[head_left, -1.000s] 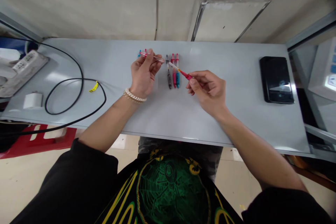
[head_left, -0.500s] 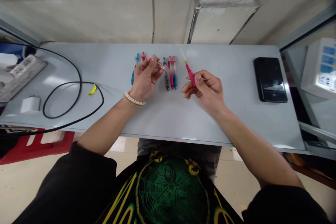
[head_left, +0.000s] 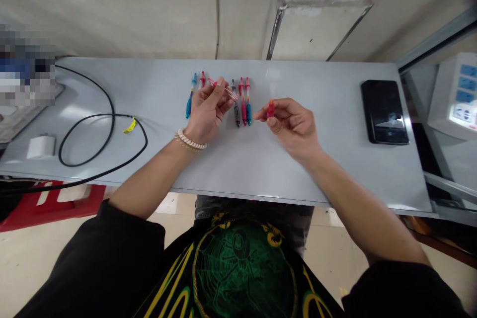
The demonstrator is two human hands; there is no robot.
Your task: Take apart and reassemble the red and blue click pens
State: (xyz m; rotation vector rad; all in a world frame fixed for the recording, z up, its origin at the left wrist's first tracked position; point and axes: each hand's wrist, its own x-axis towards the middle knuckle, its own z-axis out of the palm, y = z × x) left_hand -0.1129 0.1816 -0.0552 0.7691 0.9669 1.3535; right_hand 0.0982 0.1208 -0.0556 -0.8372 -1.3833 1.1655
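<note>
Fingers of my left hand stay pinched on the clear barrel with its pink end, much as half a second ago; it slants just over the upper part of the grey pen, my landmark on the tabletop. My right hand, to the right of the grey pen, has turned: thumb and forefinger are closed on the pink grip piece, which showed lengthwise half a second ago, leaning up and away, and now looks short and upright with an orange top. The pale tube that stuck out of it then is too faint to make out now. A second ago that tube reached almost to the grey pen. Just right of the grey pen lie the pink pen and the blue-gripped pen; to its left are the blue pen and the red pen, whose lower part my left hand hides. Well left of the grey pen are the looped black cable and white charger; well to its right, the black phone-like device and, beyond that, the white socket block.
</note>
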